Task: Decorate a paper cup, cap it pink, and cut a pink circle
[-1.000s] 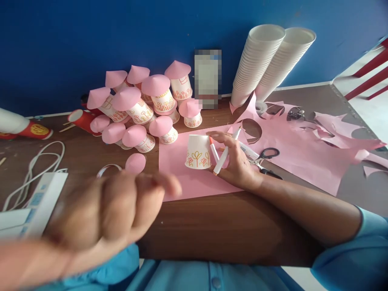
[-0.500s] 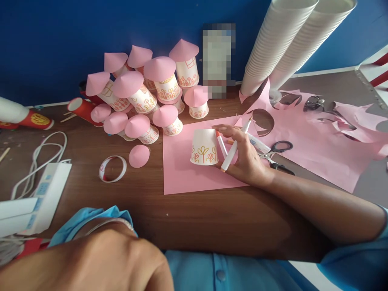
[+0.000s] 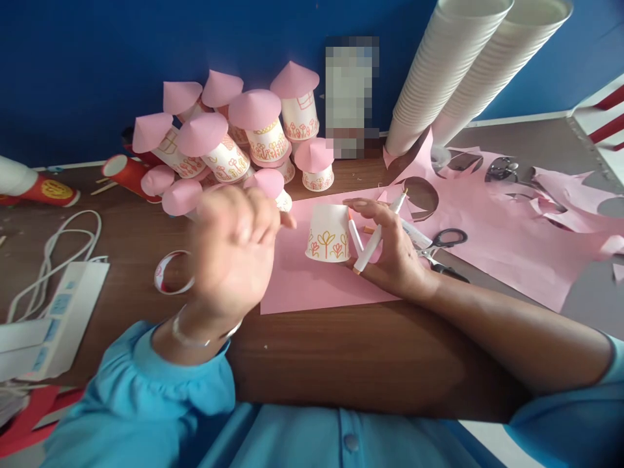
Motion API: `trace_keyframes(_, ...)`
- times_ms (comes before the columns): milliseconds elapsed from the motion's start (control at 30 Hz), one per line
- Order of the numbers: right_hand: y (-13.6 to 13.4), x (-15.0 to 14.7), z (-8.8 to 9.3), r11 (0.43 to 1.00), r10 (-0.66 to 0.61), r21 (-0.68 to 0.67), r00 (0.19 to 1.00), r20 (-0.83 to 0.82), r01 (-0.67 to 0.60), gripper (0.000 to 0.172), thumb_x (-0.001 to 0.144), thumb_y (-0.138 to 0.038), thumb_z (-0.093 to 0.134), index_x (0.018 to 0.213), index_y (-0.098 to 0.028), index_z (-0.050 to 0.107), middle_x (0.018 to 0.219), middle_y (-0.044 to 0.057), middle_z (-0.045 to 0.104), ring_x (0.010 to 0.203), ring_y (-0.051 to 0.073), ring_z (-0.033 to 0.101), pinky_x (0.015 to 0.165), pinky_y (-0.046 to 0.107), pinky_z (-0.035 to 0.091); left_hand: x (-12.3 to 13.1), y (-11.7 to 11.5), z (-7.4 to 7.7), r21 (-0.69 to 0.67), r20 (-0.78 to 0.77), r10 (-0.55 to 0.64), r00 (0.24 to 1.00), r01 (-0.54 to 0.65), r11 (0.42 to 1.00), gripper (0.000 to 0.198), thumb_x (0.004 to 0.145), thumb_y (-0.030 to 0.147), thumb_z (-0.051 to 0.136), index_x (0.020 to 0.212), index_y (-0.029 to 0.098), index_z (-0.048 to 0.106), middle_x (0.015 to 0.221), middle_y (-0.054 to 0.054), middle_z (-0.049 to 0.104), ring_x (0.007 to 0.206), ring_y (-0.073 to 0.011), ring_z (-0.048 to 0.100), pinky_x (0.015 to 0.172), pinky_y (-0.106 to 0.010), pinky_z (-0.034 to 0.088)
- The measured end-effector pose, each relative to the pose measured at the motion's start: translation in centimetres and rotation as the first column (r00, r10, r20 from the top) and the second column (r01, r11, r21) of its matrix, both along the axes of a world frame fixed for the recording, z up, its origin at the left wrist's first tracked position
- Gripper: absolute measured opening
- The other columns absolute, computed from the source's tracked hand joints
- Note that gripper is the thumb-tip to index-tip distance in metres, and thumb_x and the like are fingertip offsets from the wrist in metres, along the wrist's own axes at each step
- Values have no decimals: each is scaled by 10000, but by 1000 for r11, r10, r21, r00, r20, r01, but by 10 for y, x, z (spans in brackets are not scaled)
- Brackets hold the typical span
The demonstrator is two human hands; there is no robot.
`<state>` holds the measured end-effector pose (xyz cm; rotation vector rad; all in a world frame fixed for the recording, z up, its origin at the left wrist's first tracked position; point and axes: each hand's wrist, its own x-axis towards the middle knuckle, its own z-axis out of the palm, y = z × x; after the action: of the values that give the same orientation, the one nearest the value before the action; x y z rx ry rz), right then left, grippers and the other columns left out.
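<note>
An upside-down white paper cup (image 3: 325, 224) with yellow and orange flowers drawn round its lower part is over a pink paper sheet (image 3: 292, 286). My right hand (image 3: 402, 263) is curled at the cup's right side, finger and thumb against it, and an uncapped white marker (image 3: 374, 244) is held across the same fingers. Another marker (image 3: 355, 233), with an orange end, lies between cup and hand. My left hand (image 3: 238, 250) is raised in front of the pink-roofed cups, blurred, fingers bent; I see nothing in it.
Several decorated cups with pink cone roofs (image 3: 256, 110) stand at the back left. Two tall stacks of cups (image 3: 453, 65) lean at the back right. Black-handled scissors (image 3: 446, 239) and cut pink scraps (image 3: 517, 240) lie right; a tape roll (image 3: 158, 273) and power strip (image 3: 80, 312) lie left.
My left hand has swung up and forward from the lower left edge to above the table, now covering some roofed cups and the loose pink cone. My right hand stays at the cup.
</note>
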<state>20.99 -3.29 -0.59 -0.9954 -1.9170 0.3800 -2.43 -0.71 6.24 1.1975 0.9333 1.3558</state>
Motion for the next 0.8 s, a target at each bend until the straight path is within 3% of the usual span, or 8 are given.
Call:
trace_keyframes(100,1,0,-1,999,-36,30,999,27,35,726,872,-264,721,1504,-228,366,1461,189,563,1371,356,558,1104,604,525,13,12,-30,-82,67,-67,995,73,994,263,885,459,759,878,233,626,889,1,562,854,-139,578,848,-307,514)
trace_keyframes(200,3,0,-2,994,-65,92,995,77,58,720,874,-270,710,1508,-244,369,1410,162,592,1333,341,581,1089,578,543,20,14,-49,-208,38,-272,962,274,939,486,797,428,852,1180,239,619,1155,-40,620,1093,-186,600,952,-324,516)
trace_keyframes(300,5,-1,-2,992,-64,114,992,107,52,712,888,-289,699,1512,-236,359,1374,164,602,1295,343,596,1063,582,553,21,9,-48,-200,-26,-450,893,436,877,717,724,315,914,1338,263,546,1325,-67,595,1217,-235,570,982,-341,522)
trace_keyframes(433,6,-3,0,993,-46,117,995,85,36,722,905,-336,719,1517,-239,347,1372,173,602,1280,348,603,1035,586,563,19,6,-45,-196,-103,-522,847,497,845,668,740,268,899,1321,246,568,1258,-69,629,1138,-241,602,940,-355,541)
trace_keyframes(633,2,2,6,993,76,93,992,-106,-66,802,901,-369,775,1554,-297,315,1490,163,547,1389,354,554,1064,584,560,9,15,-57,-198,132,-550,825,565,801,723,685,354,932,1328,271,610,1375,-91,656,1284,-339,616,1049,-471,532)
trace_keyframes(800,-1,4,9,992,76,114,985,-153,-59,725,922,-301,754,1530,-284,360,1421,151,603,1342,332,594,1056,560,573,1,19,-53,-231,275,-572,773,631,741,680,704,465,894,1309,263,659,1377,-104,687,1377,-392,576,1154,-565,463)
